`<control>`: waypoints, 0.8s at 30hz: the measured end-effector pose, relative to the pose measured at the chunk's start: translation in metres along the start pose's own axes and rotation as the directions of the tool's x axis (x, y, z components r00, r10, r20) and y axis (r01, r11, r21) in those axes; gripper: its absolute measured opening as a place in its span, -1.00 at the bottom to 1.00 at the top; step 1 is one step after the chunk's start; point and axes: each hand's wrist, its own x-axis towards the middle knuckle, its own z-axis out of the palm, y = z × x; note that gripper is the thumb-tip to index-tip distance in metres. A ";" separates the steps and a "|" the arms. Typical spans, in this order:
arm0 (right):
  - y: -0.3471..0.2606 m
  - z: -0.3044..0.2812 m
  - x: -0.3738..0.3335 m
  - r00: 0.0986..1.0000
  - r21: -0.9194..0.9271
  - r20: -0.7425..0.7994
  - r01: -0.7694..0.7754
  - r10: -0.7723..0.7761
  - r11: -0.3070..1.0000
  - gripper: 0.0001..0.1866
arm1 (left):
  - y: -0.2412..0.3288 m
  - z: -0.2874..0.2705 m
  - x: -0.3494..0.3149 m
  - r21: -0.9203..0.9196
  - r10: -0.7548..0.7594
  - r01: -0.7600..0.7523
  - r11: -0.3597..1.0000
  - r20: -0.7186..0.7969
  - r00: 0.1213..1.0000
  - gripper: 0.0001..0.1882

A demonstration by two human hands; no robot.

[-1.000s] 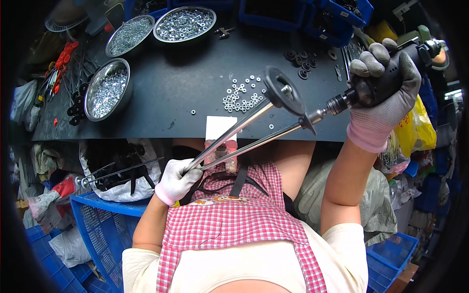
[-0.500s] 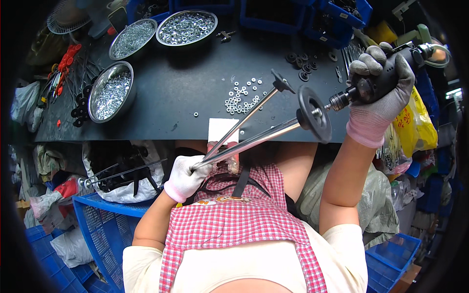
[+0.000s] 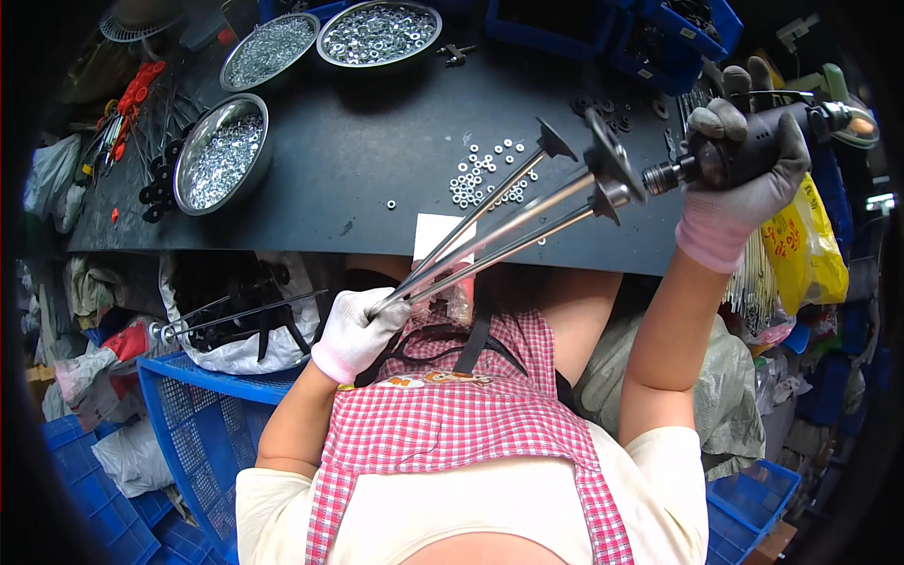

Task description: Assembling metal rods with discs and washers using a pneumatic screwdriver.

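My left hand, in a white glove, is closed round the near ends of several shiny metal rods. They fan out up and to the right over the table's front edge. Black round discs sit at their far ends. My right hand, gloved in grey and white, grips a black power screwdriver level, its chuck pointing left. The chuck's tip is close to the disc on the middle rod; whether they touch I cannot tell. Loose nuts lie on the dark table behind the rods.
Three metal bowls of small hardware stand at the back left, the nearest bowl lowest. Blue bins line the back right. Black washers lie near the driver. A blue crate stands low at the left, a yellow bag at the right.
The view has shifted a little. The rods have spread, so a third one now shows below the others. The middle disc has turned and blurs, and the driver has moved slightly up and right.
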 end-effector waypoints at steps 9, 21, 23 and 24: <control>0.044 -0.043 0.024 0.999 -0.132 -0.043 0.015 -0.020 0.991 -0.59 | -0.041 -0.018 -0.027 -0.229 -0.352 0.322 0.918 -0.103 0.930 -0.76; 0.121 -0.060 -0.018 0.966 -0.658 -0.071 0.143 -0.250 0.739 -0.70 | -0.060 -0.013 -0.034 -0.414 -0.383 0.271 0.869 -0.215 0.898 -0.86; 0.125 -0.063 -0.023 0.966 -0.667 -0.054 0.152 -0.251 0.729 -0.70 | -0.059 -0.013 -0.034 -0.418 -0.380 0.266 0.869 -0.217 0.899 -0.87; 0.127 -0.064 -0.025 0.967 -0.675 -0.041 0.159 -0.251 0.721 -0.70 | -0.058 -0.012 -0.034 -0.419 -0.379 0.263 0.869 -0.220 0.899 -0.87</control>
